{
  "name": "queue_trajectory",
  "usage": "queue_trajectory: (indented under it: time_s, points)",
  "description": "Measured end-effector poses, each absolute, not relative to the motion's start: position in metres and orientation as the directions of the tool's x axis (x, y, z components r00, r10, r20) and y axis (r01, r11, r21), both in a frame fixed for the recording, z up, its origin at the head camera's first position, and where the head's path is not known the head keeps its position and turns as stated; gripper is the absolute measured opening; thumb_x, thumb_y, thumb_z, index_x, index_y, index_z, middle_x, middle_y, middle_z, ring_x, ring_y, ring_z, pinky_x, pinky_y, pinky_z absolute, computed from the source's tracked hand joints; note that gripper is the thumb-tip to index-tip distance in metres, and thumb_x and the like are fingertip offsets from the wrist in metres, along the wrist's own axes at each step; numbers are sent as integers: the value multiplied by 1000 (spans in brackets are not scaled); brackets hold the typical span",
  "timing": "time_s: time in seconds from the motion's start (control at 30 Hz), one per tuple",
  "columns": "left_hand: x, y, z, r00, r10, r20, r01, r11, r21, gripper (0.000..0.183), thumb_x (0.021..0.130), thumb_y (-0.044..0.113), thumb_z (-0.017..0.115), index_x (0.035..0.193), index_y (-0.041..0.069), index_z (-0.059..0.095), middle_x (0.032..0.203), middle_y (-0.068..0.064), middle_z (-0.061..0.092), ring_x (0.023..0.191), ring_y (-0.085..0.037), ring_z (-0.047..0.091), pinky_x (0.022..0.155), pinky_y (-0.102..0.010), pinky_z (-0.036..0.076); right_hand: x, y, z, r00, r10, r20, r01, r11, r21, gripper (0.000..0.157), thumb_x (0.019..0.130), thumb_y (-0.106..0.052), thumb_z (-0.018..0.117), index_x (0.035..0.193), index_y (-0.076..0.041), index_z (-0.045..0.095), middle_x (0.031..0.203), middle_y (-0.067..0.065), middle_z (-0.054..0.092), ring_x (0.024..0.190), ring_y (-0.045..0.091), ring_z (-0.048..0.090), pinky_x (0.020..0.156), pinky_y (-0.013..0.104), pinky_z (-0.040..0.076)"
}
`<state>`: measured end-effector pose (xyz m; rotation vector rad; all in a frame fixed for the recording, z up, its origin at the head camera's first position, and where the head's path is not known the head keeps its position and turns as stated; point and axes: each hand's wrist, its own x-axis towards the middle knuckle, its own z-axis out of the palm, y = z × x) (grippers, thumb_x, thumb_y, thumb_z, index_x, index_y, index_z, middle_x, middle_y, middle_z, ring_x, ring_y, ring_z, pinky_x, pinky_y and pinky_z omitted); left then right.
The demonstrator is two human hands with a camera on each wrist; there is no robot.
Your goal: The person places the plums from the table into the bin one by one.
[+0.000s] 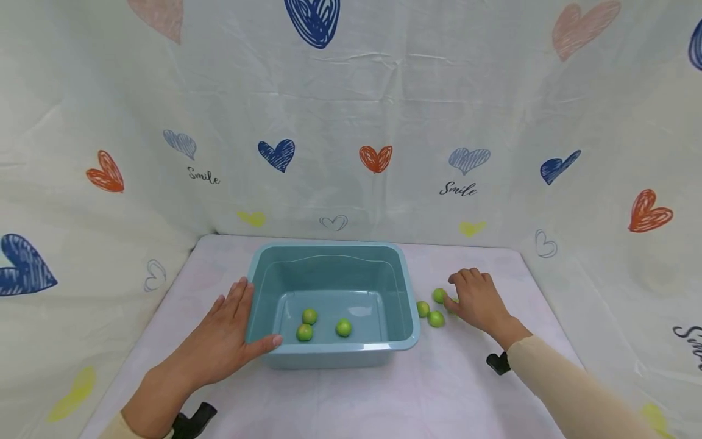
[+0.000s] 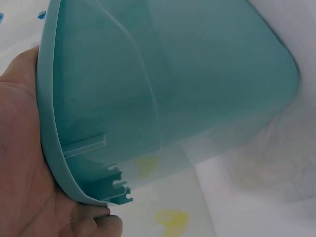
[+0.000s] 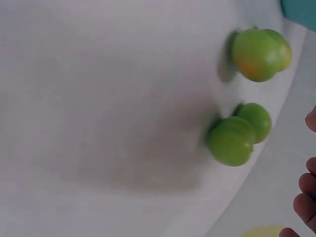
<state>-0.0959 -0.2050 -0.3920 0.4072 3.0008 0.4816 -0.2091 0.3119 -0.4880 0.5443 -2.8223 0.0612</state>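
A blue-green plastic basin [image 1: 334,356] stands on the table. Three small round green fruits, much like unripe tomatoes, lie on its floor, one of them a fruit [image 1: 343,327] apart from the other two. My left hand [image 1: 211,341] rests on the basin's left rim with straight fingers, its thumb over the front left corner; in the left wrist view the palm lies along the rim [image 2: 47,108]. To the right of the basin, several more green fruits [image 1: 436,319] sit together on the cloth. Over them hovers my right hand [image 1: 482,303], fingers loosely bent and apart, holding nothing. It partly hides one fruit [image 3: 231,141].
A white cloth [image 1: 466,390] covers the table. Behind and at both sides hangs a white curtain [image 1: 329,97] printed with hearts and lettering. Black straps with mounts [image 1: 498,363] are on both wrists.
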Motion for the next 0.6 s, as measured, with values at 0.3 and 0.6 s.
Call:
queue_trajectory:
  time_s: [0.3,0.6]
  points:
    - [-96,-204,-392,-962,270,-35,245,915,320,126,91,81,58,163,-14,15,172,-33,12,158,-53,19,124,-72,22,-200,332,-519,-885,-396,247,-383,918,101,48,88,-36,83,114,1,67,110,17,67,106,37,61,91,58,50]
    - [-95,-204,-392,-963,268,-33,245,917,315,126,91,81,58,162,-14,15,172,-33,13,158,-53,20,124,-71,22,-203,335,-529,-916,-357,182,-345,934,95,48,88,-35,81,117,1,67,110,15,66,106,36,59,93,58,48]
